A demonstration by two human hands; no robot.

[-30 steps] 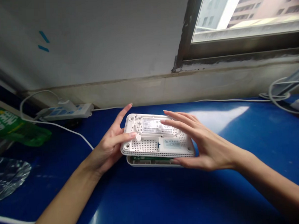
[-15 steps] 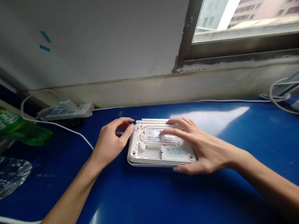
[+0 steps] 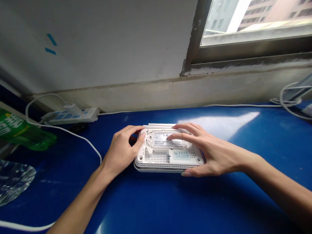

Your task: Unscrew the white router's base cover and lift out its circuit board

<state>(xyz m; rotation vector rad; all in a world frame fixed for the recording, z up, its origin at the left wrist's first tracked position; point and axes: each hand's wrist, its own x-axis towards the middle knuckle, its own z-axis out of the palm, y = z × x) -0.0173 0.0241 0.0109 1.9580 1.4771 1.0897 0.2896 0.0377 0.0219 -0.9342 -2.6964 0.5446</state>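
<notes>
A white router (image 3: 155, 158) lies underside up on the blue table, showing its vent holes, printed labels and corner screw recesses. Slim white bars run along its far edge. My left hand (image 3: 123, 149) grips the far left corner, thumb on top and fingers behind, their tips partly hidden. From the right, my right hand (image 3: 211, 152) holds the router with its thumb against the near edge. One finger of that hand rests on the label, and others reach over the far edge.
At the left back sits a white power strip (image 3: 90, 115) with a plugged-in white cable (image 3: 76, 135). A green bottle (image 3: 24, 131) and a clear plastic bottle (image 3: 12, 182) lie at the left. Coiled white cable (image 3: 283, 97) is at the right back, below the window.
My left hand has moved right and closed onto the router's left corner, its thumb now on top. The router's near side looks slightly raised. My right hand keeps its hold.
</notes>
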